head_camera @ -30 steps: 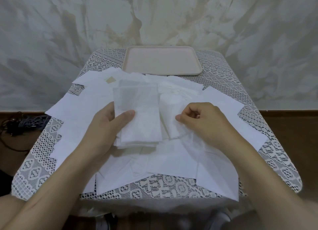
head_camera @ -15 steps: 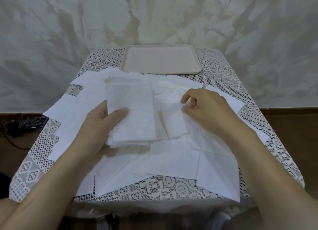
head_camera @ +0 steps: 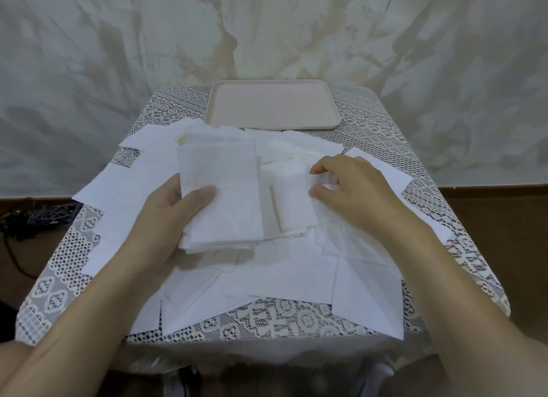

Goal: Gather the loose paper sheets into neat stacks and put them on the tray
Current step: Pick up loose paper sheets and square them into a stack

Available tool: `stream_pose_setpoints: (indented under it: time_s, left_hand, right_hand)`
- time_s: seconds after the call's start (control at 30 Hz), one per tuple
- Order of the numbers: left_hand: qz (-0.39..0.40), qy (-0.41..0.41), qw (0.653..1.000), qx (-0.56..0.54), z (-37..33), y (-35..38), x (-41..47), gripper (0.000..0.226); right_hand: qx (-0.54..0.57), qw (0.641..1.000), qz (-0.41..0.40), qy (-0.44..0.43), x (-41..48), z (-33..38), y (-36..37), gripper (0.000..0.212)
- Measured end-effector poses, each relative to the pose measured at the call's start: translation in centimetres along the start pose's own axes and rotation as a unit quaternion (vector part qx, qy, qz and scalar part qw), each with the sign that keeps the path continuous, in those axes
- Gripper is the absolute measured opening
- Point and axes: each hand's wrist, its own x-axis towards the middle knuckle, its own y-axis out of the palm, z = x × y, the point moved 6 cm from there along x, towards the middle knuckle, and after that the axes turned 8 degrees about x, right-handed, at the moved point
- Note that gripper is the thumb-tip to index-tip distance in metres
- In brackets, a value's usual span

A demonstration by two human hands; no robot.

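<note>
- Nearest to me, the table wears a lace cloth (head_camera: 267,316) full of holes. I judge that a sheet corner could catch in it, so lifting is safer than dragging.
- On this cloth the loose sheets (head_camera: 296,278) lie spread and overlapping, some turned at an angle, and a few reach over the front edge of the table.
- They look very thin, limp and a little see-through, so I expect almost no weight and no stiffness. They will probably slide on each other and crease easily.
- My left hand (head_camera: 175,215) grips the gathered stack (head_camera: 225,206) at its left side, thumb on top, with the fingers hidden underneath. The stack is raised a little above the spread sheets, and its edges are nearly even.
- I think this is the good hold for a stack: a flat clamp across one side, so that the pile does not fan out.
- My right hand (head_camera: 353,195) pinches the right edge of a single sheet (head_camera: 293,203) between thumb and forefinger, just beside the stack. For one sheet, an edge or a corner is the place to take it, with light pressure.
- Beyond the hands, more sheets reach almost to the tray.
- The tray (head_camera: 272,105) is pale, shallow and rimmed, at the far end of the table, with no paper in it yet.
- Behind it stands a marbled grey wall (head_camera: 118,55); at the left, dark cables (head_camera: 44,218) lie low beside the table.
</note>
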Motion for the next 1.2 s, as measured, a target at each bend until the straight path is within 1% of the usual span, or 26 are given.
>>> stream_pose_setpoints:
  time_s: [0.17, 0.2, 0.27, 0.33, 0.4, 0.5, 0.6, 0.67, 0.8, 0.93, 1.07, 1.13, 1.2]
  left_hand:
    - [0.0, 0.002, 1.0, -0.005, 0.0, -0.2, -0.1, 0.016]
    - [0.003, 0.003, 1.0, -0.006, 0.0, -0.2, -0.2, 0.016]
    - [0.009, 0.004, 1.0, -0.006, -0.1, -0.3, -0.1, 0.018]
    - [0.006, 0.008, 1.0, -0.011, -0.2, -0.4, -0.1, 0.019]
    - [0.003, 0.01, 1.0, -0.018, -0.2, -0.6, -0.1, 0.02]
    - [0.003, 0.01, 1.0, -0.02, -0.1, -0.8, -0.2, 0.02]
    - [0.004, 0.009, 1.0, -0.019, -0.1, -0.8, -0.2, 0.02]
    - [0.006, 0.011, 1.0, -0.02, -0.1, -0.7, -0.2, 0.021]
    - [0.009, 0.011, 1.0, -0.017, -0.2, -0.7, -0.2, 0.028]
    - [0.014, 0.016, 1.0, -0.018, -0.1, -0.7, 0.0, 0.029]
    - [0.018, 0.012, 1.0, -0.017, 0.0, -0.7, 0.2, 0.027]
    - [0.018, 0.012, 1.0, -0.014, 0.1, -0.7, 0.3, 0.028]
    - [0.02, 0.014, 1.0, -0.004, 0.0, -0.7, 0.3, 0.027]
  right_hand:
    - [-0.039, 0.999, 0.016, 0.003, 0.6, 0.3, 0.5, 0.024]
    - [-0.043, 0.999, 0.019, 0.003, 0.6, 0.4, 0.4, 0.022]
    - [-0.033, 0.999, 0.022, 0.006, 0.5, 0.7, 0.1, 0.01]
    - [0.005, 0.999, 0.026, 0.017, 0.3, 0.8, -0.3, 0.002]
    - [0.042, 0.999, 0.018, 0.021, 0.2, 0.7, -0.8, 0.007]
    - [0.113, 0.993, -0.027, 0.035, 0.1, 0.0, -1.5, 0.013]
    - [0.22, 0.97, -0.084, 0.057, -0.1, -0.8, -1.8, 0.02]
    - [0.265, 0.957, -0.086, 0.079, -0.3, -1.3, -1.5, 0.022]
    - [0.231, 0.965, -0.025, 0.119, -0.3, -1.9, -0.3, 0.015]
    - [0.238, 0.963, -0.001, 0.125, 0.0, -1.8, 0.3, 0.01]
    - [0.237, 0.961, 0.009, 0.143, 0.1, -1.6, 1.1, 0.021]
    - [0.212, 0.968, 0.026, 0.136, 0.1, -1.1, 1.6, 0.027]
    - [0.162, 0.98, 0.037, 0.112, 0.0, -0.2, 1.9, 0.029]
